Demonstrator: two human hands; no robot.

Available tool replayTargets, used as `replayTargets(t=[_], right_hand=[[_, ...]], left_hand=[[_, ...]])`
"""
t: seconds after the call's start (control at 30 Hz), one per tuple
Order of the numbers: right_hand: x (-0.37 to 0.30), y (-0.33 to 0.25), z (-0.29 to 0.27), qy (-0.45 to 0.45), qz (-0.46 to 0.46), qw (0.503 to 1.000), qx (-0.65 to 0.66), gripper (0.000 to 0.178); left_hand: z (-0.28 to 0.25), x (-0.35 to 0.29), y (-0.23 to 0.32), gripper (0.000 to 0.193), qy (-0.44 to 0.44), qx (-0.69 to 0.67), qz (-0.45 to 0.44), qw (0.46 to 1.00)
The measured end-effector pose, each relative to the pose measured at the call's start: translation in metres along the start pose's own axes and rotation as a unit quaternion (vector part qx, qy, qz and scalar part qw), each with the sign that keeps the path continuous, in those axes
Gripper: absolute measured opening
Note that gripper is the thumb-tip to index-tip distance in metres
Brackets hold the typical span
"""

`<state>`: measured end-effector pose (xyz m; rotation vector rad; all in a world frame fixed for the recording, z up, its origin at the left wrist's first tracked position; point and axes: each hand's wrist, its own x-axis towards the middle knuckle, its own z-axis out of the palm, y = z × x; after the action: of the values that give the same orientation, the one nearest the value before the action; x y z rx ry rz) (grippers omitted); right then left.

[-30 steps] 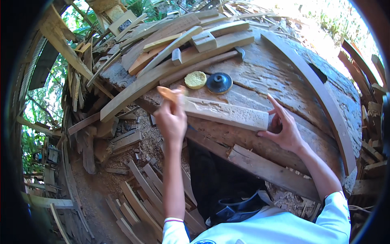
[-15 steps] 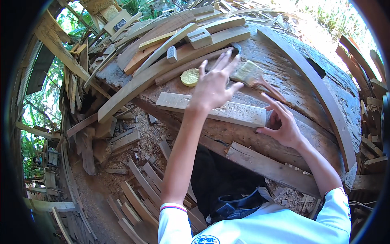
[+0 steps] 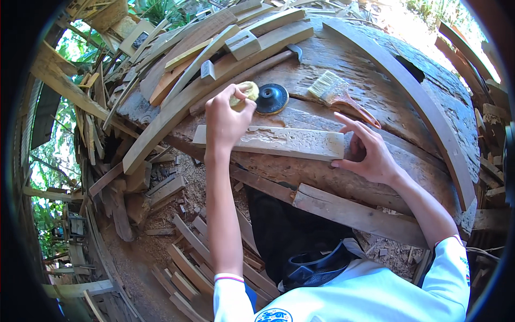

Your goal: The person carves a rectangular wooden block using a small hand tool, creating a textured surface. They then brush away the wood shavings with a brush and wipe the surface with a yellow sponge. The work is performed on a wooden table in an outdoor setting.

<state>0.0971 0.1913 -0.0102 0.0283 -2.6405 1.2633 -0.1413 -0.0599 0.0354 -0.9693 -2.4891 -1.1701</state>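
Note:
A round yellow spongy pad (image 3: 248,90) is pinched in my left hand (image 3: 228,115), lifted over the workbench. Below it lies a pale wooden block (image 3: 289,141) with a rough, pitted top, its left part partly covered by my wrist. At the block's right end is my right hand (image 3: 370,158), thumb against the near corner and the other fingers curled round the end, index finger raised. A black round disc (image 3: 272,99) lies flat beside the yellow pad. To its right rests a paintbrush (image 3: 338,95) with pale bristles and a reddish-brown handle.
The weathered workbench (image 3: 375,70) carries a long curved plank (image 3: 413,102) on the right. A wooden-handled tool with a metal head (image 3: 294,51) lies against stacked boards (image 3: 214,88) at the left. A board (image 3: 354,214) runs along the near edge. Offcuts and shavings cover the ground.
My left hand has moved left and picked up the yellow pad from the bench, uncovering the black disc. The right hand stays at the block's end.

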Motion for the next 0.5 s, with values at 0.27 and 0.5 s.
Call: replayTargets(t=[0.27, 0.5], right_hand=[[-0.001, -0.001, 0.004, -0.005, 0.006, 1.000, -0.023, 0.111], [-0.002, -0.001, 0.003, -0.002, -0.004, 0.999, -0.038, 0.112]], left_hand=[[0.058, -0.107, 0.092, 0.049, -0.147, 0.010, 0.193, 0.970], [0.036, -0.102, 0.038, 0.035, -0.093, 0.034, 0.218, 0.971]])
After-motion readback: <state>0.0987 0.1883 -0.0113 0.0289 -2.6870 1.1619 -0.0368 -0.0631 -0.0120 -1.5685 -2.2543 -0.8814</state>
